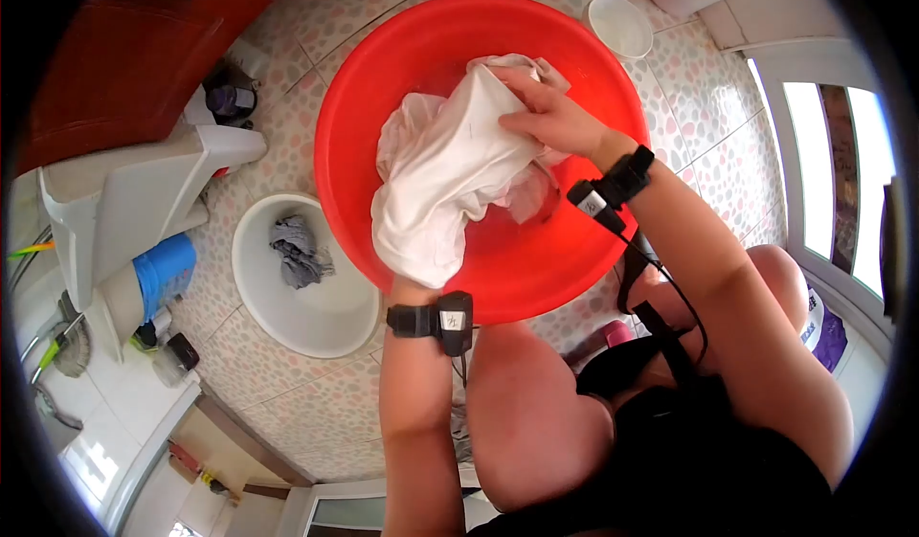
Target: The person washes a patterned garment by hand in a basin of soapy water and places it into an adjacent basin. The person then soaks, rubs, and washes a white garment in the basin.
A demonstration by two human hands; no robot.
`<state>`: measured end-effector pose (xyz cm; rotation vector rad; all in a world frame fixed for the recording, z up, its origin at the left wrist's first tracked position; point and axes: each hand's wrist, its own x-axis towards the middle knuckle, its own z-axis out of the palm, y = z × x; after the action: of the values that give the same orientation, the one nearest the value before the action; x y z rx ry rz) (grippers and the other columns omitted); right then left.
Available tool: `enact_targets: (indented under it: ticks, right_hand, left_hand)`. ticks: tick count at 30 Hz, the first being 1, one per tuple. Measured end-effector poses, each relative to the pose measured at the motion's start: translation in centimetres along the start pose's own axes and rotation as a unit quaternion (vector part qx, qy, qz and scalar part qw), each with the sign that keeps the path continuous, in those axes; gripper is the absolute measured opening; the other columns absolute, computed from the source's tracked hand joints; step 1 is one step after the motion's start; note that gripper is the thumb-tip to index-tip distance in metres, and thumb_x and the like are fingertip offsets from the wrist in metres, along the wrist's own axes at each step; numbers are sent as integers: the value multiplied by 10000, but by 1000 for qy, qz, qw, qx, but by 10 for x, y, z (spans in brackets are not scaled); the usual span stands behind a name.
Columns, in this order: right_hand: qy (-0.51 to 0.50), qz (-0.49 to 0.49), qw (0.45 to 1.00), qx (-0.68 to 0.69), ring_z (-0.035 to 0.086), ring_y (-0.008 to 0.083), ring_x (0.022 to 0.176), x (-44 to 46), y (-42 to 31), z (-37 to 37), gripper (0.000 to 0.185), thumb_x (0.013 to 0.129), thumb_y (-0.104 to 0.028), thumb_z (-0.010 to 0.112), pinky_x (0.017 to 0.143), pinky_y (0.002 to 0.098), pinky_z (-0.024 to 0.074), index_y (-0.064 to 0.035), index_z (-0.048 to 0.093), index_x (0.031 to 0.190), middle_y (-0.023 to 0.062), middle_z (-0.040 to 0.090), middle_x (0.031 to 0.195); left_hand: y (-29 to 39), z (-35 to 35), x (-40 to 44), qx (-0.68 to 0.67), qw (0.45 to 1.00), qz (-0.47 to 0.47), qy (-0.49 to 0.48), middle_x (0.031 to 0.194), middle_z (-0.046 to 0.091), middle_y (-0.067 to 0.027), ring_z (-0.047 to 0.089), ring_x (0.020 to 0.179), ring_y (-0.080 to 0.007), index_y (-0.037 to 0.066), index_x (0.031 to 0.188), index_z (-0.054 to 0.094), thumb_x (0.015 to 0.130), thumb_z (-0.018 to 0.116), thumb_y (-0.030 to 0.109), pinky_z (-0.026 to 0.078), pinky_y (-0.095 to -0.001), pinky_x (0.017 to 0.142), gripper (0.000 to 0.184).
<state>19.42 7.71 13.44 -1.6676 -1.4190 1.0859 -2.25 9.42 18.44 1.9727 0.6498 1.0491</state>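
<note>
A white garment (pixel 450 164) is bunched and draped over the large red basin (pixel 337 173), with part of it hanging down inside. My right hand (pixel 546 111) grips its upper right edge, the thumb on one side and the fingers on the other. At the near left, the cloth covers my left hand completely, and only the wrist (pixel 414 293) comes out from under it. How those fingers are held is hidden. Pale, wet-looking folds (pixel 528 197) lie lower in the basin, under my right hand.
Left of the red basin stands a white basin (pixel 251 259) with a grey cloth (pixel 299 250) in it. A small white bowl (pixel 620 28) is at the upper right. A blue bucket (pixel 165 271) and a white stool-like plastic piece (pixel 144 188) stand at the left. The floor is tiled.
</note>
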Motion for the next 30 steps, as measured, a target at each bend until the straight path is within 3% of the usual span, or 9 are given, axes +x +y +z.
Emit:
enact_targets:
  ticks: [1, 2, 4, 7, 9, 12, 15, 24, 30]
  right_hand:
    - [-2, 1, 1000, -1, 450, 185, 1137, 3, 9, -1, 528, 765, -227, 544, 1051, 348, 51, -152, 405, 1269, 67, 576, 1113]
    - [-7, -10, 997, -79, 436, 199, 1158, 5, 14, -3, 556, 752, -212, 550, 1052, 355, 55, -153, 394, 1282, 92, 562, 1140]
    - [-16, -19, 988, -154, 422, 212, 1179, 8, 24, -1, 584, 740, -198, 557, 1052, 363, 58, -153, 383, 1295, 118, 548, 1167]
    - [26, -28, 993, -115, 450, 257, 1141, 11, 31, 5, 506, 740, -147, 559, 1028, 373, 180, -126, 443, 1232, 129, 565, 1111]
    - [130, -85, 969, -192, 514, 297, 1008, 5, 22, 13, 356, 734, -125, 582, 901, 369, 360, -89, 517, 1082, 106, 583, 993]
    - [68, -186, 963, -183, 537, 312, 859, -22, -2, 24, 260, 701, -138, 635, 735, 361, 442, -74, 529, 930, 94, 555, 900]
    - [-10, -316, 933, -174, 539, 276, 799, -46, -14, 46, 273, 672, -162, 660, 709, 360, 444, -83, 521, 893, 86, 532, 869]
    - [22, -236, 958, -164, 547, 262, 783, -58, -18, 74, 212, 700, -132, 624, 691, 358, 447, -62, 523, 873, 85, 523, 838]
    - [-23, -234, 960, -154, 546, 276, 782, -59, -18, 69, 176, 720, -128, 603, 706, 365, 441, -37, 516, 844, 99, 527, 830]
  left_hand:
    - [-25, 13, -30, -296, 935, -194, -10, 883, 614, -91, 575, 748, -198, 6, 992, 540, 774, 554, 44, 461, -288, 648, 222]
    - [-45, 20, -55, -297, 934, -196, -8, 883, 614, -91, 575, 748, -198, 6, 992, 540, 774, 554, 44, 461, -288, 648, 222]
    - [-68, 29, -88, -131, 967, -217, -19, 1076, 565, -92, 550, 939, -187, 4, 1154, 455, 791, 561, 55, 462, -292, 788, 381]
    - [-55, 29, -68, -64, 978, -199, -27, 1104, 549, -92, 536, 970, -189, 4, 1166, 446, 803, 561, 76, 452, -292, 818, 387]
    - [-43, 29, -45, 4, 983, -177, -38, 1132, 534, -91, 523, 1000, -190, 4, 1179, 437, 816, 560, 96, 442, -293, 848, 394]
    - [-39, 24, -31, 93, 983, -147, -55, 1162, 516, -90, 506, 1034, -191, 6, 1194, 424, 829, 559, 123, 428, -292, 881, 407]
    - [-45, 16, -39, 138, 976, -144, -88, 1170, 507, -89, 495, 1043, -189, 11, 1204, 411, 832, 560, 142, 418, -291, 891, 422]
    - [-86, 15, -77, 270, 922, -147, -234, 1191, 480, -84, 463, 1071, -182, 27, 1231, 372, 840, 563, 201, 386, -286, 920, 469]
    - [-75, 6, -65, 209, 950, -154, -172, 1185, 483, -86, 464, 1067, -188, 31, 1221, 381, 828, 571, 211, 386, -290, 918, 471]
